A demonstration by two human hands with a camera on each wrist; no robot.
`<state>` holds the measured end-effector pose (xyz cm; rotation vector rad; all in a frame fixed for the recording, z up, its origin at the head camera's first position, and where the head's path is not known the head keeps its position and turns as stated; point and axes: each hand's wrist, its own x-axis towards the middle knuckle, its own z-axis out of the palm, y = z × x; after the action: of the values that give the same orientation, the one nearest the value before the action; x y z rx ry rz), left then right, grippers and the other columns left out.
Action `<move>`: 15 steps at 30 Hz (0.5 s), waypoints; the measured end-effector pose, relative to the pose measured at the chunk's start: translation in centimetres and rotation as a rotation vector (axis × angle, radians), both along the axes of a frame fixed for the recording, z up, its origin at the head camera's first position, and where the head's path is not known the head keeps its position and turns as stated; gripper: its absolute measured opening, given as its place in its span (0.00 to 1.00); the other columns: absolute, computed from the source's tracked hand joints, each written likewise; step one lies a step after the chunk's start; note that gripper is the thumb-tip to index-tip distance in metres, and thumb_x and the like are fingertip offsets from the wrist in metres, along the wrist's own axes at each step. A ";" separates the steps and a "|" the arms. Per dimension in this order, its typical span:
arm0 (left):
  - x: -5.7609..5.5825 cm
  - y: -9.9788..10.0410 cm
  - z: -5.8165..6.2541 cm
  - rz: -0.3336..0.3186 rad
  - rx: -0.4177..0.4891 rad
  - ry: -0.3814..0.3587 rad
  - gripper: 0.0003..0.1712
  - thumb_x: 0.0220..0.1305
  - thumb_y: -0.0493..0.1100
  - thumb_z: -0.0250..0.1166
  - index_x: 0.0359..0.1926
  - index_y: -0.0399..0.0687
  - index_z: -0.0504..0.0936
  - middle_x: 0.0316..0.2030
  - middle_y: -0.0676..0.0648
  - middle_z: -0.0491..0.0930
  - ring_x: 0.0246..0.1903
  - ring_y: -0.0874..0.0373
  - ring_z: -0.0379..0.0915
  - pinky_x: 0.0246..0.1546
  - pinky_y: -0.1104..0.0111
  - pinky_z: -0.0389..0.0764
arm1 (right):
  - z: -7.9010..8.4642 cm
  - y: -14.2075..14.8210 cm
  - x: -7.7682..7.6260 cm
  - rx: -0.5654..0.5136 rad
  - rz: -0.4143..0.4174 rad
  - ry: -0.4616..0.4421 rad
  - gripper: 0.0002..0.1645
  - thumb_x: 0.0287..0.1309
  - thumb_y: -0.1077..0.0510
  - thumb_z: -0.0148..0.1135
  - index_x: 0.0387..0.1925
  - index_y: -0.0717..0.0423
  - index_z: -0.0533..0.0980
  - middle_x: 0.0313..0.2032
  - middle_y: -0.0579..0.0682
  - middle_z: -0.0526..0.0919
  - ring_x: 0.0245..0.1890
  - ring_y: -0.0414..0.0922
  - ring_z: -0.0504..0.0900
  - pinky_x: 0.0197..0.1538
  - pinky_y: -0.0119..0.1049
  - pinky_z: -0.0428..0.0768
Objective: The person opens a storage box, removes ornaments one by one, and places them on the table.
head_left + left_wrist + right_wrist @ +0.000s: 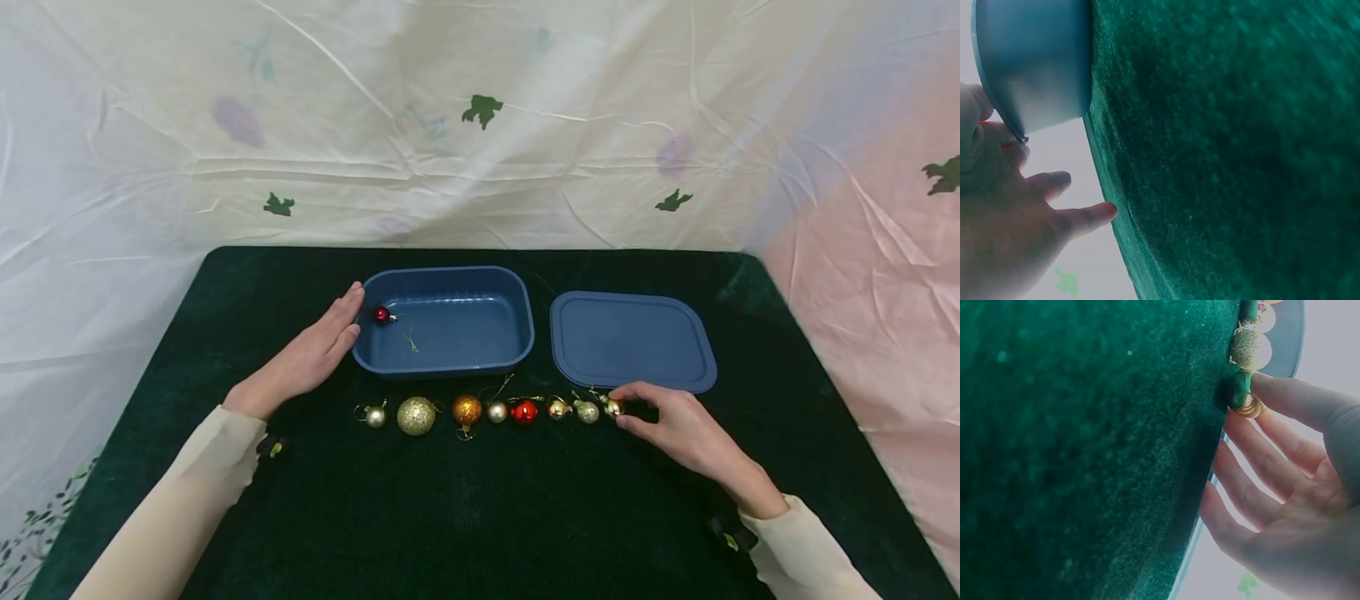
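Observation:
A blue plastic box (450, 367) stands on the table with a small dark red bauble (382, 315) and a loop of gold string (410, 340) inside. Against its left wall rests my left hand (311, 350), fingers straight; the left wrist view has that hand (1016, 194) touching the box's rim (988, 94). In front of the box runs a row of Christmas baubles. At the row's right end my right hand (678, 425) pinches a small shiny gold bauble (614, 407) between thumb and forefinger. A glittery gold bauble (1250, 350) lies beside it in the right wrist view.
The box's flat blue lid (633, 337) lies right of the box, just behind my right hand. Along the row are a large glitter bauble (416, 416), an orange one (467, 409), a red one (524, 412) and several small ones. Dark green cloth (450, 525) covers the table.

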<state>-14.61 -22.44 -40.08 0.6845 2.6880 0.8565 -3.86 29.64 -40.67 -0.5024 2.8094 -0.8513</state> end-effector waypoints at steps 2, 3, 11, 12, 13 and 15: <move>0.0 0.0 0.0 -0.002 -0.002 -0.001 0.36 0.85 0.47 0.41 0.84 0.46 0.39 0.83 0.44 0.35 0.81 0.43 0.33 0.78 0.44 0.44 | 0.0 0.0 0.0 0.003 0.001 -0.002 0.18 0.65 0.55 0.71 0.56 0.48 0.82 0.54 0.48 0.86 0.51 0.49 0.85 0.47 0.44 0.82; 0.1 0.0 0.1 -0.001 -0.003 -0.001 0.36 0.85 0.47 0.41 0.84 0.46 0.39 0.83 0.44 0.35 0.81 0.43 0.33 0.78 0.44 0.44 | 0.0 -0.1 0.0 0.003 0.001 -0.005 0.18 0.64 0.56 0.72 0.55 0.48 0.82 0.53 0.48 0.86 0.51 0.49 0.85 0.47 0.45 0.82; 0.3 0.2 0.2 -0.003 0.001 -0.002 0.36 0.85 0.48 0.40 0.84 0.45 0.39 0.83 0.43 0.34 0.81 0.44 0.32 0.78 0.43 0.43 | 0.4 0.0 0.1 -0.001 -0.001 -0.023 0.21 0.63 0.55 0.73 0.57 0.50 0.82 0.55 0.51 0.85 0.56 0.54 0.83 0.55 0.58 0.82; 0.3 0.2 0.2 -0.005 0.004 0.001 0.36 0.85 0.48 0.40 0.84 0.45 0.39 0.83 0.42 0.34 0.81 0.43 0.32 0.78 0.43 0.43 | 0.6 0.0 0.1 -0.003 -0.002 -0.019 0.21 0.63 0.55 0.73 0.58 0.50 0.82 0.56 0.51 0.85 0.57 0.55 0.83 0.56 0.59 0.81; 0.3 0.3 0.2 -0.002 0.008 0.003 0.36 0.85 0.48 0.40 0.84 0.44 0.39 0.83 0.43 0.35 0.81 0.43 0.32 0.78 0.43 0.44 | 0.9 0.0 0.2 -0.006 -0.003 -0.013 0.22 0.64 0.54 0.73 0.58 0.50 0.82 0.56 0.51 0.85 0.57 0.55 0.82 0.56 0.60 0.81; 0.4 0.4 0.2 -0.001 0.014 0.007 0.36 0.85 0.48 0.40 0.83 0.44 0.40 0.83 0.43 0.35 0.81 0.43 0.32 0.78 0.43 0.44 | 1.5 0.0 0.3 -0.006 -0.007 0.007 0.23 0.64 0.53 0.73 0.59 0.50 0.81 0.56 0.51 0.85 0.58 0.55 0.82 0.57 0.61 0.80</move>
<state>-14.20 -22.08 -39.84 0.6937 2.6903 0.8753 -3.57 29.59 -39.16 -0.4985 2.8173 -0.8615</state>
